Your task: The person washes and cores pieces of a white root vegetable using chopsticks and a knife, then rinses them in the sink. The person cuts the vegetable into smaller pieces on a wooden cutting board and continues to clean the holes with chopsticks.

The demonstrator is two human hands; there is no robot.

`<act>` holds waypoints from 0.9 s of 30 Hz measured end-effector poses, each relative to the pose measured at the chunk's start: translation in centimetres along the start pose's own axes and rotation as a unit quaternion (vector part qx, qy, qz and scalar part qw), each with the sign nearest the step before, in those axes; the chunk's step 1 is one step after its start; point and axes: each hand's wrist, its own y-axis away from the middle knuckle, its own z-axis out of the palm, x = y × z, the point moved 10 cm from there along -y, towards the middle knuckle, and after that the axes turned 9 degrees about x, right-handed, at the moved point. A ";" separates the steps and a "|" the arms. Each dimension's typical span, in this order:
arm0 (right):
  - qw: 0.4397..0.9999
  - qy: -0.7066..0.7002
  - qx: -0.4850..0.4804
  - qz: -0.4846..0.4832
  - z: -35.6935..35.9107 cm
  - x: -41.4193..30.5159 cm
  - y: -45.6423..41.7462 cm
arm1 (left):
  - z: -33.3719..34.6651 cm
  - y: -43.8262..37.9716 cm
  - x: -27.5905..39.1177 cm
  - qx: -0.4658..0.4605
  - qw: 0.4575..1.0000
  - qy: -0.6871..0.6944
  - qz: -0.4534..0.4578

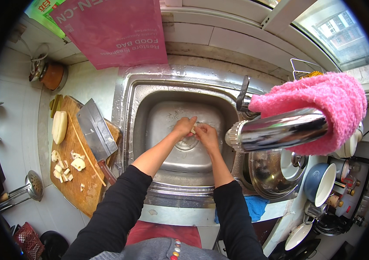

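Over the stainless steel sink (158,156), my left hand (184,126) and my right hand (207,135) meet, their fingertips pinching a small pale piece (193,129), perhaps lotus root, mostly covered by the fingers. To the left, a wooden cutting board (83,195) carries a cleaver (95,128) with a brown wooden handle. A single chopstick (85,148) lies beside the blade. Cut lotus root pieces (62,170) and a larger holed chunk (78,164) rest on the board. A peeled lotus root section (60,127) sits at its left edge.
A chrome faucet (278,130) draped with a pink towel (333,97) juts over the sink's right side. Behind stands a pink food bag (116,32). Right are a metal lid (265,175), a blue cloth (257,208) and a blue bowl (316,182). A skimmer (34,185) is at far left.
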 end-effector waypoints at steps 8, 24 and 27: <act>0.990 -0.089 -0.040 0.100 -0.8 -0.9 1.1 | 2.8 3.9 4.3 -0.007 0.981 -0.195 -0.022; 0.981 0.135 0.053 -0.128 -1.9 -2.7 -0.5 | 1.3 5.3 6.7 0.020 0.982 -0.185 -0.003; 0.838 0.347 0.220 -0.358 -3.5 -8.6 2.4 | 0.8 5.3 6.4 0.043 0.986 -0.160 -0.021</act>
